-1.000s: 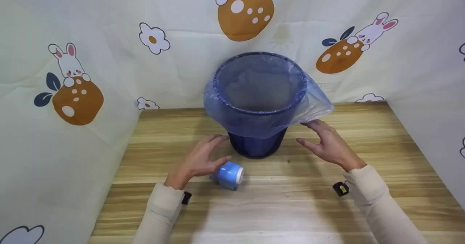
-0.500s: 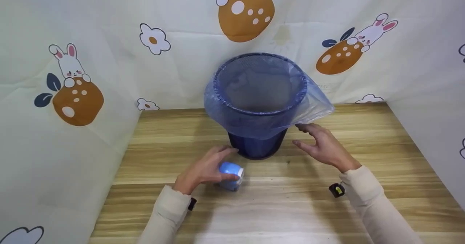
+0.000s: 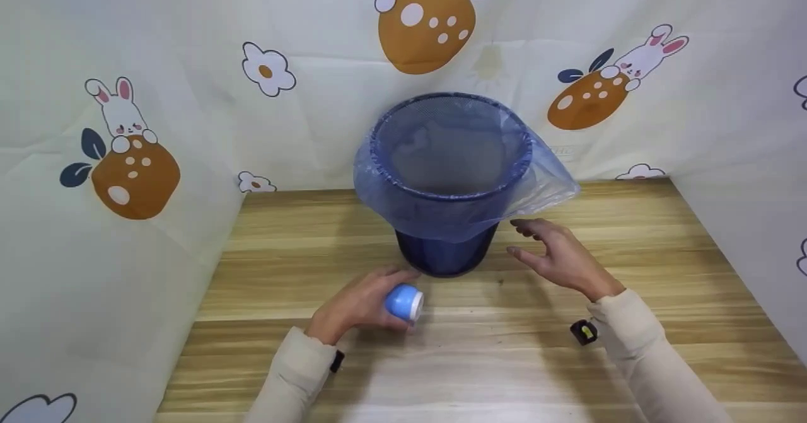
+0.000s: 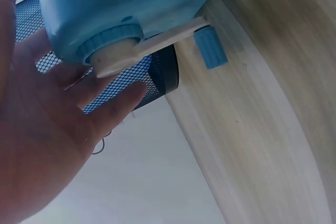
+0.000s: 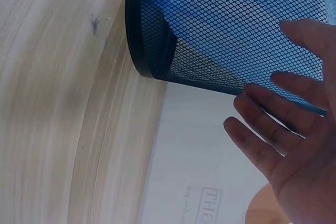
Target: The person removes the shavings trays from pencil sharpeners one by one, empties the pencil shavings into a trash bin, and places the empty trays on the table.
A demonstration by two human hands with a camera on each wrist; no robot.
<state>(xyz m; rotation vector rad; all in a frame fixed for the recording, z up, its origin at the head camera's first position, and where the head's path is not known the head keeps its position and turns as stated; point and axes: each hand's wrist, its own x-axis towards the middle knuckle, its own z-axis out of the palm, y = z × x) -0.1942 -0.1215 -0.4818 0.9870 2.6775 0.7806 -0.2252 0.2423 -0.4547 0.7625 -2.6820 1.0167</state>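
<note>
A blue hand-crank pencil sharpener with a pale crank arm and a blue knob fills the top of the left wrist view. In the head view the sharpener stands on the wooden table, its white part facing right. My left hand holds it, thumb across the near side and fingers on the far side; the little finger sticks out free in the left wrist view. My right hand holds nothing. Its fingers are spread and slightly bent, right of the blue mesh bin and below the bag's loose corner.
A translucent blue bag lines the bin and hangs over its rim, bulging out on the right. The bin stands near the back of the wooden table. Patterned cloth walls off the back and both sides.
My left hand has moved right and toward me, its thumb coming down around the pencil sharpener. The right hand has drawn slightly back from the bag's corner. The bin has stayed put.
</note>
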